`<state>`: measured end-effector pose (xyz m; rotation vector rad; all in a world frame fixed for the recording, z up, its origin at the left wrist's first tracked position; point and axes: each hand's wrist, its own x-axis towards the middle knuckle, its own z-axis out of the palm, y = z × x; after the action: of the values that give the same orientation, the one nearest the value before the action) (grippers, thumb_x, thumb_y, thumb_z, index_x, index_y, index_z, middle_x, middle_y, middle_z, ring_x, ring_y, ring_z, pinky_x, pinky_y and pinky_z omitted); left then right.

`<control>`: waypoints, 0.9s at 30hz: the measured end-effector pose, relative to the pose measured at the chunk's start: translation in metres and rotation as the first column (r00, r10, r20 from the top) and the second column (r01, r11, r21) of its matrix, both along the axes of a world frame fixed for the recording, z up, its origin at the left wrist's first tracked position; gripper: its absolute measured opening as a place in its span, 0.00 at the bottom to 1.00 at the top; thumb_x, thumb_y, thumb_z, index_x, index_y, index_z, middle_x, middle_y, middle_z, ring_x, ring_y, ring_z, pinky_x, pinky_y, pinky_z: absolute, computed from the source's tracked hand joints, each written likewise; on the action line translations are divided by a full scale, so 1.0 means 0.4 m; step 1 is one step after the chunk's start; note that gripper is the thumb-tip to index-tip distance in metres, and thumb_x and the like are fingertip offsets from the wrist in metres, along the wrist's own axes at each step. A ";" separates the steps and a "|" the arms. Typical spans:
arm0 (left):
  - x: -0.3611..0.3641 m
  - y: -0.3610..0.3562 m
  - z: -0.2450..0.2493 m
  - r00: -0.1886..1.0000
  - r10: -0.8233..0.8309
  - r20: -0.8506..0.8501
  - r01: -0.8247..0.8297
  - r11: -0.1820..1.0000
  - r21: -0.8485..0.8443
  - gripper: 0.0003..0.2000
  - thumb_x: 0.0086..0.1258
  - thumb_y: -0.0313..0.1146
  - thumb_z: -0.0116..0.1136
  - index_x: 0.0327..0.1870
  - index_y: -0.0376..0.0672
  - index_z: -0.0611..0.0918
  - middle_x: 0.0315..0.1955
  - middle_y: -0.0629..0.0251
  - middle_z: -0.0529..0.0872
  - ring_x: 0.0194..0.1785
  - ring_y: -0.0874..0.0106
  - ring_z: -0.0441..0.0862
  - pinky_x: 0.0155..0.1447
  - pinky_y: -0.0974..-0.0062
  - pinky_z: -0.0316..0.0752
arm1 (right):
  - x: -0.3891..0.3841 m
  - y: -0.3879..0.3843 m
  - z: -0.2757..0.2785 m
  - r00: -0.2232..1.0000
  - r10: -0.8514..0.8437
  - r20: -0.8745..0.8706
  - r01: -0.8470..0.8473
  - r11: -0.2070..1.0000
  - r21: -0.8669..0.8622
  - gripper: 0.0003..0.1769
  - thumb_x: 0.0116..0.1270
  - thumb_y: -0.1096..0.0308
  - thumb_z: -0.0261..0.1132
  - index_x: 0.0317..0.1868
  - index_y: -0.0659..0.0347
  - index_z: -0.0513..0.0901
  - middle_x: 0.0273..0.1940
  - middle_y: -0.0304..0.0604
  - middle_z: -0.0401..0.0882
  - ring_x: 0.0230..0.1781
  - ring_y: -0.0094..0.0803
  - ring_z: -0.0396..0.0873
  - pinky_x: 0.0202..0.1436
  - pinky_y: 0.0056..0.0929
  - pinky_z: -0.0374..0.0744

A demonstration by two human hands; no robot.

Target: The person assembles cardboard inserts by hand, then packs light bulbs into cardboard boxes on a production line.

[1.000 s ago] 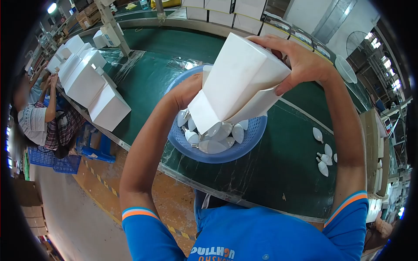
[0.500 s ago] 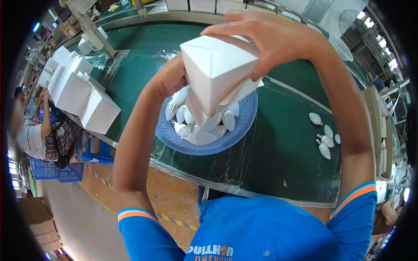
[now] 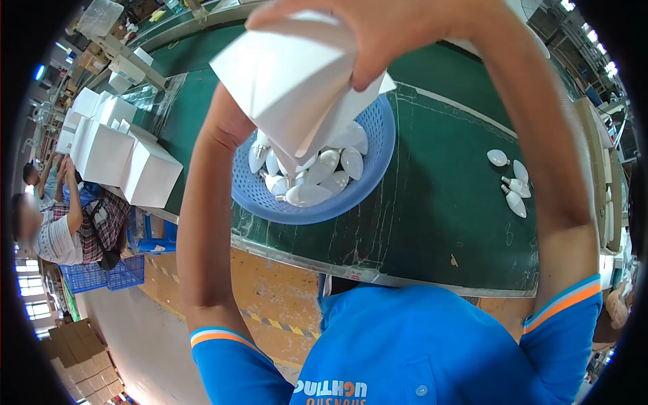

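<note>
A white cardboard box (image 3: 290, 74), with creased, angled panels and a loose flap, is held up above the basket. My right hand (image 3: 405, 34) grips it from the top right, thumb on the near side and fingers stretched across the top. At its left side is my left hand (image 3: 229, 118), closed on the box, with the fingers hidden behind the panels. Under the box stands a blue plastic basket (image 3: 304, 216) of white candle-shaped light bulbs (image 3: 307, 196), partly covered by the cardboard.
Several loose bulbs (image 3: 514, 202) lie on the green work surface (image 3: 432, 223) by my right forearm. White boxes (image 3: 101, 152) are grouped at the left edge. Past them sits another person (image 3: 64, 229), near blue crates (image 3: 125, 273) on the floor.
Both hands have carried the white box up and to the left in view, and it is tilted differently. The basket and loose bulbs appear slightly shifted as the view has moved.
</note>
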<state>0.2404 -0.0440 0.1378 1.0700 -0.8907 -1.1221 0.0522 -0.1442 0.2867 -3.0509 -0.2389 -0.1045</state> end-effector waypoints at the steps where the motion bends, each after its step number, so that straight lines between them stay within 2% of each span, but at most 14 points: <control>1: 0.000 -0.003 -0.008 0.999 -0.032 -0.017 0.032 0.999 -0.003 0.21 0.71 0.41 0.48 0.59 0.38 0.73 0.51 0.58 0.80 0.52 0.71 0.79 0.56 0.70 0.75 | 0.004 0.005 0.007 1.000 0.001 -0.005 -0.001 1.000 0.014 0.39 0.37 0.65 0.72 0.56 0.56 0.72 0.47 0.52 0.74 0.50 0.44 0.74 0.53 0.37 0.73; 3: -0.003 -0.015 -0.007 0.994 -0.106 -0.042 0.105 0.994 -0.024 0.21 0.71 0.42 0.47 0.60 0.38 0.72 0.52 0.58 0.79 0.53 0.70 0.79 0.56 0.70 0.75 | 0.000 0.013 0.053 0.947 -0.119 -0.298 0.178 0.967 0.180 0.42 0.37 0.65 0.72 0.60 0.57 0.70 0.47 0.52 0.75 0.51 0.43 0.74 0.54 0.37 0.73; 5: -0.022 -0.013 0.033 0.990 -0.137 -0.039 0.134 0.989 -0.059 0.22 0.71 0.43 0.47 0.60 0.38 0.72 0.52 0.58 0.79 0.53 0.70 0.79 0.57 0.70 0.75 | -0.027 0.001 0.041 0.975 -0.100 -0.201 0.138 0.973 0.187 0.45 0.36 0.64 0.72 0.61 0.59 0.69 0.49 0.53 0.74 0.53 0.43 0.73 0.57 0.36 0.72; 7: -0.063 0.022 0.063 0.998 0.063 0.014 -0.063 0.996 0.061 0.23 0.72 0.46 0.45 0.61 0.40 0.72 0.54 0.59 0.79 0.55 0.71 0.78 0.58 0.71 0.74 | -0.058 -0.014 -0.014 0.999 -0.048 -0.024 0.052 0.975 0.217 0.50 0.35 0.63 0.74 0.65 0.61 0.66 0.53 0.54 0.73 0.56 0.43 0.72 0.61 0.35 0.69; 12: -0.052 -0.001 0.065 0.992 0.036 0.124 -0.055 0.986 0.155 0.27 0.72 0.53 0.43 0.61 0.41 0.72 0.53 0.62 0.79 0.56 0.72 0.77 0.58 0.71 0.72 | -0.058 -0.055 -0.065 0.999 -0.046 0.010 0.040 0.931 0.362 0.52 0.35 0.60 0.74 0.65 0.63 0.65 0.57 0.54 0.72 0.59 0.43 0.69 0.64 0.35 0.66; 16: -0.070 -0.016 0.096 0.995 0.018 0.102 -0.027 0.996 0.085 0.32 0.69 0.59 0.42 0.60 0.37 0.73 0.53 0.57 0.79 0.54 0.71 0.78 0.57 0.73 0.72 | -0.097 -0.079 -0.067 0.972 -0.206 -0.116 0.236 0.872 0.429 0.53 0.37 0.58 0.74 0.67 0.61 0.62 0.57 0.55 0.70 0.59 0.45 0.68 0.63 0.36 0.66; 18: -0.087 0.011 0.144 0.985 -0.081 0.154 0.037 0.962 0.269 0.38 0.67 0.65 0.39 0.57 0.32 0.75 0.50 0.52 0.80 0.50 0.70 0.80 0.55 0.75 0.74 | -0.140 -0.089 -0.115 0.983 -0.183 0.029 0.117 0.734 0.670 0.47 0.34 0.67 0.74 0.62 0.61 0.70 0.47 0.45 0.78 0.47 0.34 0.77 0.53 0.30 0.76; 19: -0.094 0.023 0.164 0.983 -0.120 0.138 0.069 0.941 0.332 0.44 0.65 0.69 0.36 0.55 0.28 0.75 0.47 0.48 0.82 0.47 0.69 0.81 0.53 0.75 0.75 | -0.169 -0.094 -0.128 0.976 -0.217 -0.008 0.154 0.666 0.730 0.43 0.38 0.67 0.75 0.60 0.63 0.71 0.49 0.46 0.78 0.49 0.30 0.77 0.54 0.29 0.75; 20: -0.102 0.029 0.176 0.985 -0.135 0.110 0.093 0.941 0.325 0.44 0.65 0.70 0.36 0.55 0.28 0.76 0.45 0.49 0.82 0.46 0.70 0.82 0.51 0.75 0.76 | -0.201 -0.077 -0.113 0.904 -0.363 -0.228 0.397 0.509 0.764 0.41 0.39 0.67 0.75 0.59 0.63 0.72 0.49 0.45 0.78 0.49 0.31 0.77 0.54 0.30 0.75; 21: -0.108 0.026 0.186 0.984 -0.154 0.085 0.120 0.941 0.316 0.44 0.64 0.70 0.35 0.55 0.29 0.76 0.44 0.50 0.83 0.44 0.70 0.82 0.49 0.75 0.77 | -0.231 -0.110 -0.183 0.930 -0.323 -0.178 0.269 0.264 0.926 0.41 0.39 0.67 0.76 0.58 0.65 0.71 0.48 0.44 0.79 0.48 0.30 0.77 0.53 0.28 0.76; 22: -0.091 0.013 0.174 0.968 -0.209 0.140 0.160 0.940 0.301 0.46 0.63 0.72 0.33 0.55 0.29 0.75 0.42 0.52 0.84 0.38 0.70 0.84 0.42 0.76 0.78 | -0.254 -0.138 -0.231 0.941 -0.276 -0.194 0.244 0.158 0.957 0.42 0.41 0.67 0.75 0.59 0.67 0.69 0.47 0.44 0.79 0.46 0.29 0.77 0.52 0.26 0.76; 23: -0.130 0.028 0.202 0.975 -0.179 0.133 0.125 0.932 0.342 0.45 0.63 0.73 0.30 0.54 0.33 0.77 0.38 0.55 0.86 0.30 0.68 0.85 0.35 0.77 0.78 | -0.283 -0.150 -0.297 0.920 -0.357 -0.161 0.198 0.069 0.978 0.41 0.43 0.66 0.73 0.60 0.67 0.69 0.46 0.44 0.79 0.45 0.28 0.78 0.51 0.25 0.76; 25: -0.134 0.009 0.201 0.921 -0.349 0.175 0.252 0.874 0.415 0.44 0.63 0.73 0.28 0.53 0.36 0.76 0.35 0.54 0.86 0.25 0.66 0.84 0.30 0.77 0.76 | -0.299 -0.128 -0.402 0.907 -0.414 -0.077 0.037 -0.104 0.994 0.42 0.40 0.62 0.72 0.58 0.68 0.71 0.47 0.46 0.79 0.45 0.31 0.78 0.50 0.26 0.77; 27: -0.168 0.003 0.207 0.907 -0.394 0.150 0.298 0.852 0.431 0.43 0.64 0.73 0.27 0.52 0.37 0.76 0.33 0.52 0.86 0.23 0.67 0.83 0.26 0.78 0.74 | -0.316 -0.122 -0.468 0.925 -0.347 -0.153 0.059 -0.265 0.963 0.44 0.37 0.60 0.73 0.59 0.68 0.71 0.48 0.48 0.80 0.46 0.35 0.80 0.53 0.30 0.77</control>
<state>0.1733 -0.0427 0.2206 1.4370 -1.1020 -1.5525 -0.0743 -0.1931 0.0994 -1.2421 0.3126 -0.3882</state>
